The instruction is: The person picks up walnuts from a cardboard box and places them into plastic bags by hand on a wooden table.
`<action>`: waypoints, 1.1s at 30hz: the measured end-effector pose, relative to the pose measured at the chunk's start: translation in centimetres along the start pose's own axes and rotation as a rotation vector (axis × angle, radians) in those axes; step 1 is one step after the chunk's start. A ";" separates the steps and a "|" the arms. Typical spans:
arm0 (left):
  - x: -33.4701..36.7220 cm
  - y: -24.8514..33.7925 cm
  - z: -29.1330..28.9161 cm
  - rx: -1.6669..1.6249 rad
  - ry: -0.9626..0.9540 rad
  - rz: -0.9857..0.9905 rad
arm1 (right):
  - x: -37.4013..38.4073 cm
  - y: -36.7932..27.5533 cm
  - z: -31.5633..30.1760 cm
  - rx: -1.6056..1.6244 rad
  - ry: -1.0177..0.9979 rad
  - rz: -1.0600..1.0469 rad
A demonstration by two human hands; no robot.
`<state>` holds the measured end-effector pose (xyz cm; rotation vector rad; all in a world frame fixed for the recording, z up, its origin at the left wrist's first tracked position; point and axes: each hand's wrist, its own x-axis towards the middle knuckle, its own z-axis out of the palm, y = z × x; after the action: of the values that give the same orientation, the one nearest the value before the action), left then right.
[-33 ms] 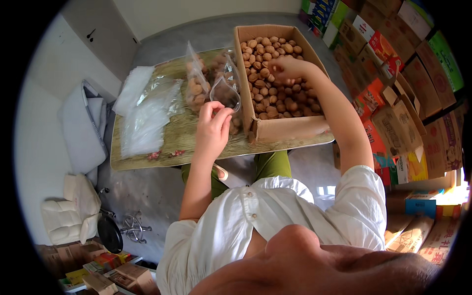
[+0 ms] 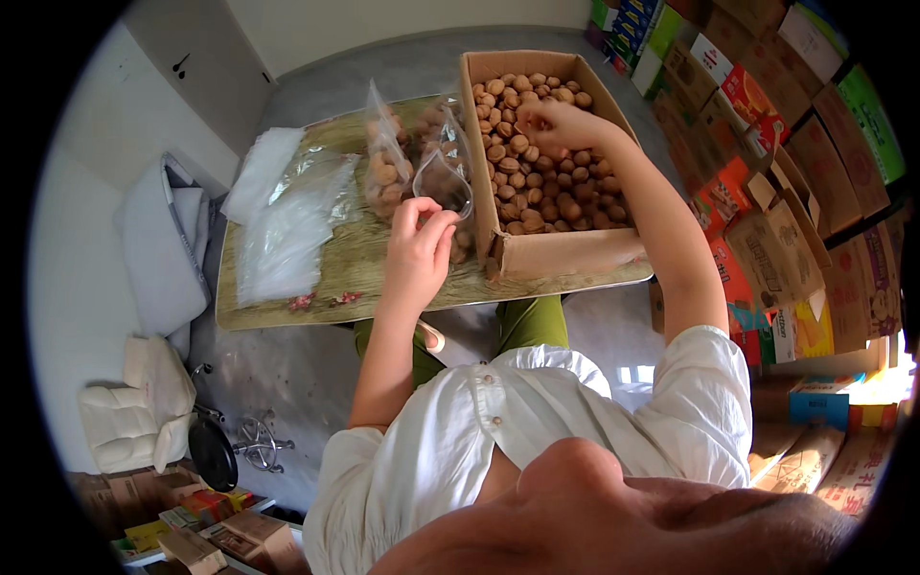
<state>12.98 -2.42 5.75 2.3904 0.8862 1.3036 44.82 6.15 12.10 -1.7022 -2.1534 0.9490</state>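
My left hand (image 2: 422,240) pinches the rim of a clear plastic bag (image 2: 444,188), whose round mouth is spread toward me. Next to it, other clear bags of walnuts (image 2: 387,174) stand upright on the table. My right hand (image 2: 556,127) is inside an open cardboard box (image 2: 565,257), over a thick layer of brown walnuts (image 2: 537,196). Its fingers are curled down among the nuts, and what lies within them is hidden by the hand.
On the left of the wood-patterned table (image 2: 359,273) lie flat stacks of clear bags (image 2: 283,244). Cardboard cartons (image 2: 767,254) are piled high on the right. A white chair (image 2: 139,412) and a grey folded pad (image 2: 163,249) are at the left.
My right hand has shifted slightly left and farther away over the walnuts. My left hand keeps its pinch on the bag rim.
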 end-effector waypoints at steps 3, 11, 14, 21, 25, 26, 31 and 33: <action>0.4 0.0 0.5 0.007 0.008 0.027 | 0.2 -3.3 0.4 0.432 0.106 -0.367; 0.3 -0.5 0.7 0.011 0.048 0.010 | 1.3 -10.2 6.6 0.219 0.067 -0.783; 0.3 -0.8 0.8 0.009 0.074 -0.009 | 0.8 -9.1 7.0 -0.203 0.138 -0.795; 0.0 -0.6 1.0 -0.034 0.055 0.012 | 0.9 -5.1 2.5 -0.198 0.303 -0.493; 0.0 -0.2 1.2 -0.050 0.025 0.026 | 0.8 0.9 2.5 -0.478 -0.071 -0.059; -0.1 -0.3 1.2 -0.053 0.023 0.022 | 0.2 0.7 2.9 -0.531 -0.228 0.016; -0.3 -0.5 1.5 -0.065 0.021 0.018 | -0.7 -2.4 4.6 -0.721 -0.632 0.317; -0.3 -0.5 1.5 -0.052 0.021 0.018 | -0.5 -2.7 5.6 -0.791 -0.690 0.269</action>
<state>13.90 -2.16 4.52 2.3539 0.8279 1.3443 39.75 3.53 9.66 -2.2994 -3.1052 0.8970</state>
